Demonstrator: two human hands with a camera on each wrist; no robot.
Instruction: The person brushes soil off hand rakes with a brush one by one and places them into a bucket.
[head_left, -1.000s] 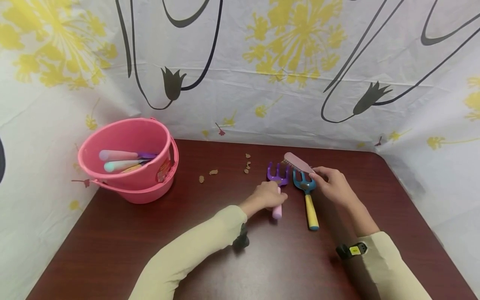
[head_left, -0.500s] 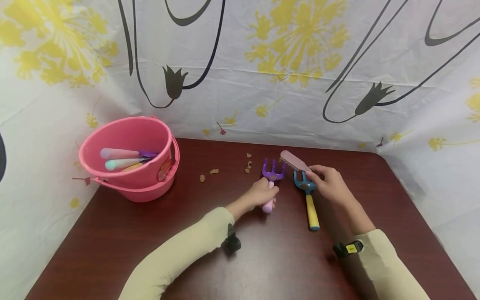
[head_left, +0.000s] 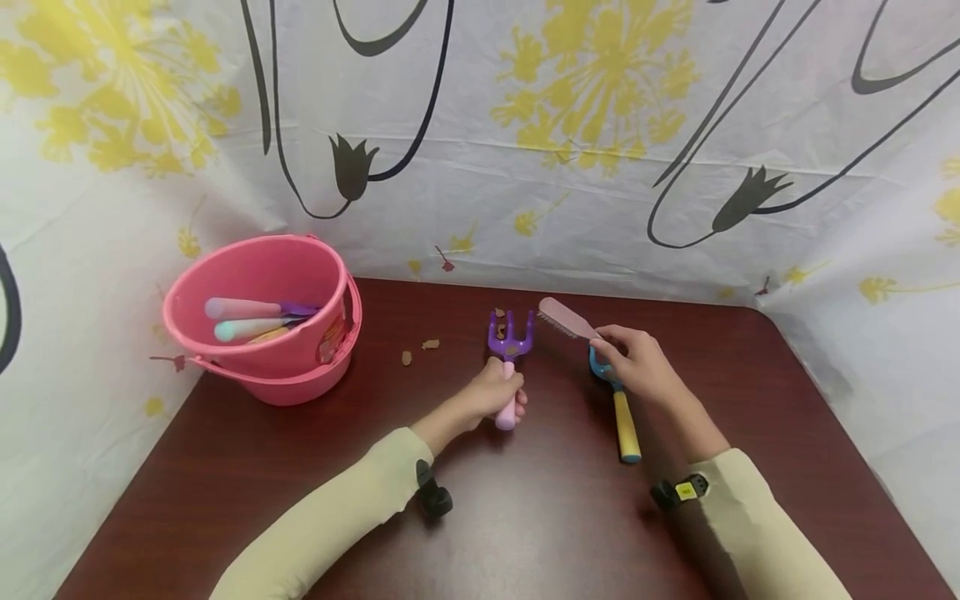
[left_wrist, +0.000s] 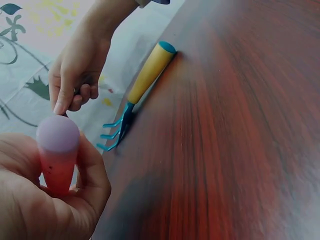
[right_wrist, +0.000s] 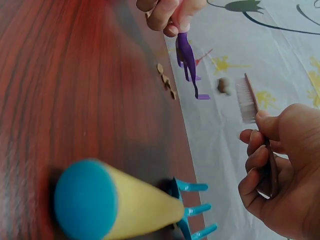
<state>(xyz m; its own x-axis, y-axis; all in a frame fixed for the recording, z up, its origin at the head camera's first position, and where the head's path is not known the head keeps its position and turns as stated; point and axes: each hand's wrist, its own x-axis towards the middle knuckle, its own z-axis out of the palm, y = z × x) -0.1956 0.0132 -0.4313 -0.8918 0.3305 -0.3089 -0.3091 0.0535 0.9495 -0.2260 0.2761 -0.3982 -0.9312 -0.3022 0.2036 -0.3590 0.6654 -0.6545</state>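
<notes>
One three-tined purple fork near one pink, bristled brush.

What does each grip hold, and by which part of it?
Left grip: the purple-tined fork, by its pink handle. Right grip: the pink brush, by its handle, with the bristles clear of the fingers.

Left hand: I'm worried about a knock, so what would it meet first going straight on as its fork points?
Likely the patterned cloth behind the table; the purple fork looks raised above the brown bits, though depth is unclear.
</notes>
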